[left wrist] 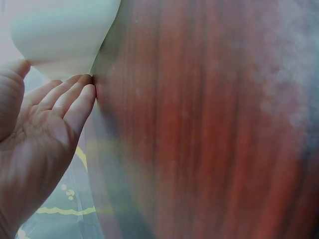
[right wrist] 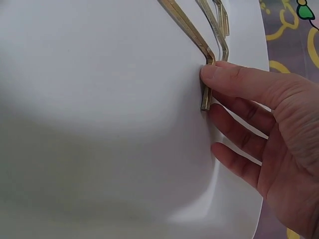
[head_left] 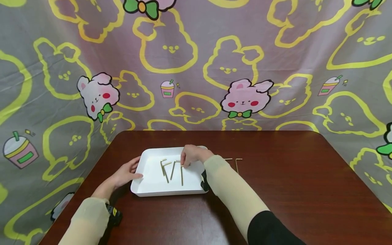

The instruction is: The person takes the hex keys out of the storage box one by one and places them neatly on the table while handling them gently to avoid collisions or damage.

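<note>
A white tray (head_left: 159,193) lies on the table with several brass-coloured hex keys (head_left: 165,173) in it. My right hand (head_left: 191,154) reaches over the tray's right half. Its thumb and fingertips pinch the short arm of one hex key (right wrist: 188,30), whose long arm points toward me in the head view. Just past it in the right wrist view, other hex keys (right wrist: 215,22) lie close together. At the tray's left edge, my left hand (head_left: 124,173) holds the rim, thumb on top and the fairly straight fingers (left wrist: 75,102) against the outside.
Two more hex keys (head_left: 237,165) lie on the brown table (head_left: 291,177) right of the tray, partly hidden by my right forearm. A patterned cloth (head_left: 190,81) hangs behind the table's far edge.
</note>
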Tool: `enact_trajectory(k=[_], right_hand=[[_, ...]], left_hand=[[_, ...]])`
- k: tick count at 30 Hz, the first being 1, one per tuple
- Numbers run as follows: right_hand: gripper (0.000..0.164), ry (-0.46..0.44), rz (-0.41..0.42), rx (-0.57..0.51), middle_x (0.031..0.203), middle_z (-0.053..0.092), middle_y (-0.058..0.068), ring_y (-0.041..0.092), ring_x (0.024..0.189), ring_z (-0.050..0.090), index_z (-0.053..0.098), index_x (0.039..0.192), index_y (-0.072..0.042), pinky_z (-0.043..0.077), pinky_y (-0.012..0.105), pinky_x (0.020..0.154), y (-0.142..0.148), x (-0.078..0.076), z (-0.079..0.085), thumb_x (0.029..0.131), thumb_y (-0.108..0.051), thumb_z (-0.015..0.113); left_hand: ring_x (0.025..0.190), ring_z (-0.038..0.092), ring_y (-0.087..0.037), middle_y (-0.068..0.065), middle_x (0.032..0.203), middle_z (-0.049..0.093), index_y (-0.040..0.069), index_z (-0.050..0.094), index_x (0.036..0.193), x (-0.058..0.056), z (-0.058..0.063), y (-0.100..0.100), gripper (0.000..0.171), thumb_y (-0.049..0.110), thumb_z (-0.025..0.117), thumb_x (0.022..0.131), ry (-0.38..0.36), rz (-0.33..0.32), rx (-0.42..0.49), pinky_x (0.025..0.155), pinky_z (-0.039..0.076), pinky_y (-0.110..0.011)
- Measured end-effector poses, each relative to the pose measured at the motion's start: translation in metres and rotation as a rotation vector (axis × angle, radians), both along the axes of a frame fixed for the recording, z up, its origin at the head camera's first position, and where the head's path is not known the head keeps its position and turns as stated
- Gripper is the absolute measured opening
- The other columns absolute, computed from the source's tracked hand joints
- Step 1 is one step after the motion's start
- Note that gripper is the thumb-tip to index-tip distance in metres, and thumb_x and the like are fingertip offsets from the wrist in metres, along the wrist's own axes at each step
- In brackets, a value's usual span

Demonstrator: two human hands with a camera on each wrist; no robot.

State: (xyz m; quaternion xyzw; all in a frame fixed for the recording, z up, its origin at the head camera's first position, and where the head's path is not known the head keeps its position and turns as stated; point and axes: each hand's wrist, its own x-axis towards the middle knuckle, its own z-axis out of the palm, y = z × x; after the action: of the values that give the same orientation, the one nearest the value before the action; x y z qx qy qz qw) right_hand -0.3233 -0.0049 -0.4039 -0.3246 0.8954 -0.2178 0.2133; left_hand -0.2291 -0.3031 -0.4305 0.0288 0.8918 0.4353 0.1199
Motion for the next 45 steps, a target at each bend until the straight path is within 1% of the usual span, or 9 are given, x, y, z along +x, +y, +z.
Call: enact_trajectory(k=[5,11,15,21,27,32,37,41,45], right_hand=[[0.014,0.032,0.006,0.028,0.066,0.065,-0.007,0.008,0.062,0.047,0.073,0.07,-0.017,0.04,0.02,0.059,0.002,0.0,0.003,0.081,-0.01,0.08],[0.011,0.044,-0.003,0.06,0.065,0.064,-0.008,0.008,0.061,0.046,0.074,0.07,-0.016,0.039,0.02,0.057,0.004,0.0,0.004,0.08,-0.012,0.079],[0.015,0.048,-0.001,0.055,0.061,0.062,-0.008,0.009,0.057,0.045,0.072,0.067,-0.015,0.037,0.021,0.053,0.005,-0.002,0.004,0.08,-0.01,0.078],[0.02,0.055,0.021,0.044,0.054,0.055,-0.007,0.009,0.051,0.04,0.068,0.061,-0.014,0.033,0.022,0.05,0.005,-0.003,0.003,0.079,-0.006,0.074],[0.022,0.057,0.018,0.047,0.054,0.053,-0.007,0.009,0.052,0.04,0.068,0.061,-0.015,0.033,0.022,0.05,0.007,-0.002,0.0,0.08,-0.01,0.077],[0.021,0.057,0.036,-0.017,0.053,0.05,-0.007,0.008,0.051,0.038,0.067,0.06,-0.014,0.033,0.022,0.049,0.003,-0.002,-0.002,0.078,-0.008,0.077],[0.019,0.031,0.048,-0.08,0.055,0.057,-0.009,0.007,0.052,0.041,0.07,0.063,-0.014,0.035,0.02,0.05,-0.001,-0.001,-0.001,0.079,-0.007,0.077],[0.017,0.014,0.047,-0.1,0.058,0.061,-0.007,0.006,0.054,0.045,0.072,0.065,-0.012,0.038,0.019,0.052,-0.001,0.002,0.004,0.08,-0.005,0.077],[0.015,-0.022,0.046,-0.131,0.06,0.064,-0.004,0.007,0.056,0.048,0.072,0.068,-0.011,0.04,0.02,0.054,0.002,0.005,0.011,0.081,-0.005,0.076]], left_hand=[[0.135,0.032,-0.046,-0.033,0.148,0.029,-0.006,0.015,0.152,-0.003,0.001,0.001,0.087,0.009,0.072,0.087,-0.002,0.003,0.0,0.105,0.034,-0.053],[0.135,0.032,-0.047,-0.034,0.147,0.03,-0.007,0.016,0.151,-0.005,0.001,0.002,0.088,0.008,0.073,0.087,0.011,-0.012,-0.001,0.105,0.034,-0.054],[0.136,0.032,-0.046,-0.033,0.148,0.03,-0.006,0.015,0.151,-0.007,0.001,0.003,0.088,0.009,0.073,0.087,0.013,-0.013,-0.001,0.105,0.034,-0.053],[0.136,0.031,-0.046,-0.032,0.149,0.029,-0.005,0.016,0.152,-0.008,0.002,0.005,0.087,0.01,0.073,0.087,0.013,-0.004,-0.002,0.106,0.033,-0.053],[0.136,0.031,-0.046,-0.034,0.148,0.029,-0.007,0.015,0.151,-0.006,0.001,0.007,0.088,0.008,0.073,0.087,0.004,-0.015,0.014,0.106,0.033,-0.054],[0.135,0.031,-0.047,-0.035,0.148,0.028,-0.009,0.013,0.151,-0.001,0.001,0.004,0.088,0.007,0.072,0.087,0.004,-0.017,0.01,0.105,0.035,-0.055],[0.135,0.032,-0.048,-0.035,0.148,0.028,-0.009,0.013,0.15,0.005,0.0,-0.001,0.088,0.008,0.072,0.087,0.009,-0.015,-0.002,0.103,0.036,-0.055],[0.134,0.033,-0.048,-0.035,0.147,0.029,-0.009,0.014,0.15,0.006,0.0,0.0,0.089,0.01,0.073,0.087,0.011,-0.02,-0.002,0.103,0.037,-0.055],[0.134,0.033,-0.047,-0.035,0.147,0.03,-0.008,0.015,0.151,0.004,-0.001,0.002,0.088,0.01,0.073,0.087,0.007,-0.015,0.0,0.103,0.037,-0.054]])
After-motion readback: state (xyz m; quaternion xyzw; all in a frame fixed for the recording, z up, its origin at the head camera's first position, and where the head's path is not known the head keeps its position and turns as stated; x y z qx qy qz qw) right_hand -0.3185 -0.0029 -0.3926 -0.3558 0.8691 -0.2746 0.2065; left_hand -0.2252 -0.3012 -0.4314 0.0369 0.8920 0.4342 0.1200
